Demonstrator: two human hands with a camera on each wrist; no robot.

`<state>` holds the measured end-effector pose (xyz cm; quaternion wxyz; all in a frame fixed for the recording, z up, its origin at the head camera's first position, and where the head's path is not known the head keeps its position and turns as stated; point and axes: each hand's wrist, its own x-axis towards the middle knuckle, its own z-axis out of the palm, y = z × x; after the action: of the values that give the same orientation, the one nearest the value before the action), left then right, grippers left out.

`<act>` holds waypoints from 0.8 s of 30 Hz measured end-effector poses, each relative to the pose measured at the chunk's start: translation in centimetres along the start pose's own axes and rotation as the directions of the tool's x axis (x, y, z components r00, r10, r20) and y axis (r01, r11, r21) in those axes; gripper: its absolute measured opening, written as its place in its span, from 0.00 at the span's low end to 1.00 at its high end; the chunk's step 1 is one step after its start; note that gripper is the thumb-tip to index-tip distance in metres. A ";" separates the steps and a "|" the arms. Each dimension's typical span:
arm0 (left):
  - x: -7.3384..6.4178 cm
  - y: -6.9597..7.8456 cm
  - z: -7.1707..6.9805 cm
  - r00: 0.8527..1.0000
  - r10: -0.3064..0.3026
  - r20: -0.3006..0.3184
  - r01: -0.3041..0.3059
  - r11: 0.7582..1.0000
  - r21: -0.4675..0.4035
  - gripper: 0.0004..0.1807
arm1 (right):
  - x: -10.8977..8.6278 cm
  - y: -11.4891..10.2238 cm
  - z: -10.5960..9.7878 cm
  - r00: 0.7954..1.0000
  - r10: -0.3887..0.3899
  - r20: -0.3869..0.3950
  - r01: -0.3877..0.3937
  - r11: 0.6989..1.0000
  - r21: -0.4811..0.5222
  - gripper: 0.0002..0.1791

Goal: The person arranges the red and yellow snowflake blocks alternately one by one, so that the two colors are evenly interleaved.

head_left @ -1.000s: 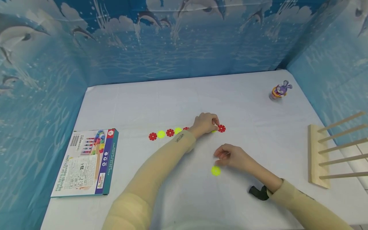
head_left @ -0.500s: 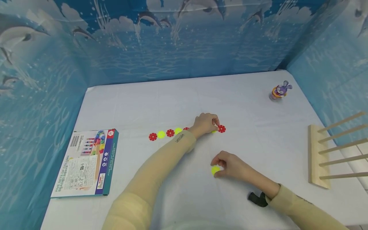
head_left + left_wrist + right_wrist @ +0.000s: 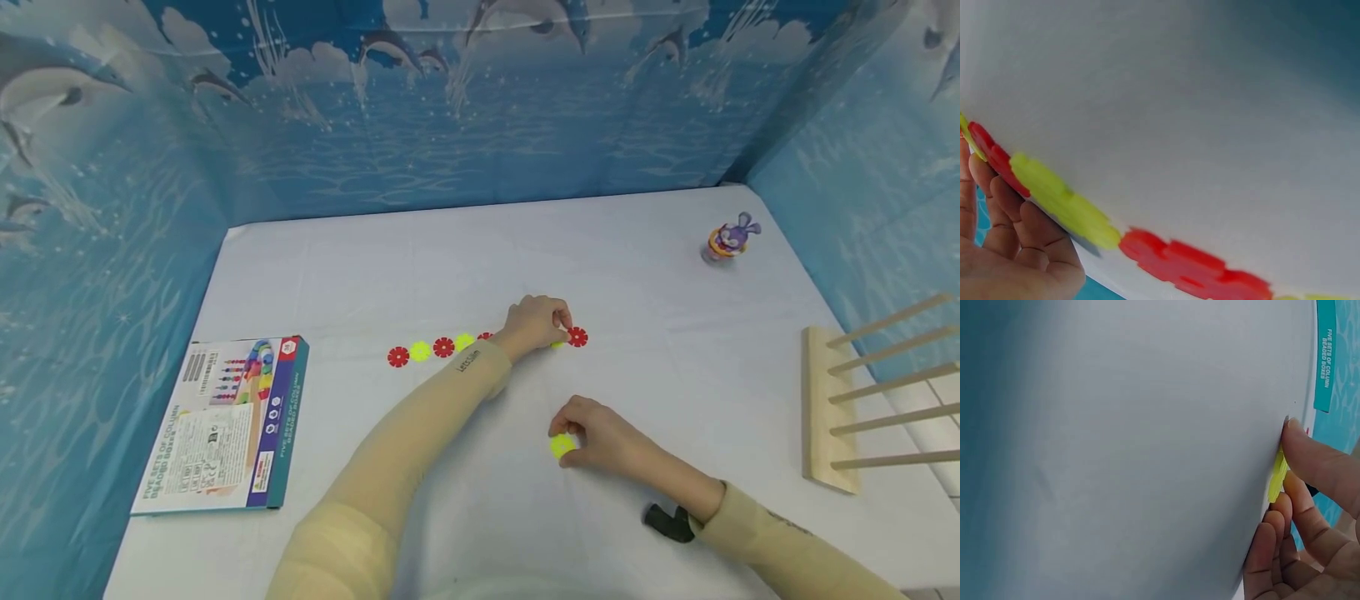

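Observation:
A row of flat, notched snowflake discs, red (image 3: 443, 347) and yellow (image 3: 421, 351) by turns, lies across the white table; my left forearm and hand cover its middle. At the row's right end my left hand (image 3: 537, 322) pinches a mostly hidden yellow disc (image 3: 557, 344), which touches the last red disc (image 3: 577, 337). In the left wrist view, curled fingers of the left hand (image 3: 1016, 250) lie along the row. Nearer the front, my right hand (image 3: 603, 437) holds a separate yellow disc (image 3: 561, 446) between thumb and index finger; the right wrist view shows this disc (image 3: 1278, 478) edge-on.
A flat toy box (image 3: 217, 425) lies at the table's left. At the right stands a wooden base with several pegs (image 3: 828, 408), and a purple rabbit figure (image 3: 727, 240) is at the back right. A black strap piece (image 3: 667, 522) sits by the right wrist.
My right hand has come down to the separate yellow disc and now grips it by its edges. The left hand has stayed in place at the row's right end.

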<state>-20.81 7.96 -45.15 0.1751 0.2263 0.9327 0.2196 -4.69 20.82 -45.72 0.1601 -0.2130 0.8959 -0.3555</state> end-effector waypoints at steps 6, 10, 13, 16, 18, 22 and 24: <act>0.0 0.1 -0.1 1.000 -0.004 0.003 0.004 1.000 -0.004 0.06 | 0.0 -0.1 0.1 1.000 0.025 0.001 -0.025 1.000 -0.016 0.18; 0.0 0.1 -0.1 1.000 -0.015 0.011 0.015 1.000 -0.005 0.06 | 0.0 -0.2 0.2 0.999 0.041 0.003 -0.040 0.999 -0.019 0.18; 0.0 0.1 -0.1 1.000 -0.017 0.013 0.017 1.000 -0.001 0.06 | 0.0 -0.2 0.3 0.999 0.052 0.006 -0.052 0.998 -0.018 0.18; 0.1 0.1 0.0 1.000 -0.015 0.010 0.015 1.000 -0.001 0.06 | 0.0 -0.1 0.3 0.998 0.057 0.004 -0.056 0.998 -0.011 0.18; 0.1 0.0 0.0 1.000 -0.012 0.009 0.012 1.000 -0.006 0.06 | 0.0 -0.1 0.2 0.999 0.053 0.003 -0.053 0.999 -0.003 0.17; 0.2 -0.1 0.1 1.000 -0.005 0.009 0.005 1.000 -0.013 0.05 | 0.1 0.0 -0.5 0.997 0.076 0.020 -0.077 0.996 0.049 0.13; 0.2 -0.1 0.1 1.000 -0.002 0.009 0.002 1.000 -0.013 0.05 | 0.2 0.1 -1.1 0.993 0.117 0.035 -0.119 0.990 0.080 0.11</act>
<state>-20.98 7.96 -45.34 0.1811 0.2252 0.9307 0.2243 -5.42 21.44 -45.04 0.2030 -0.1581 0.8892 -0.3783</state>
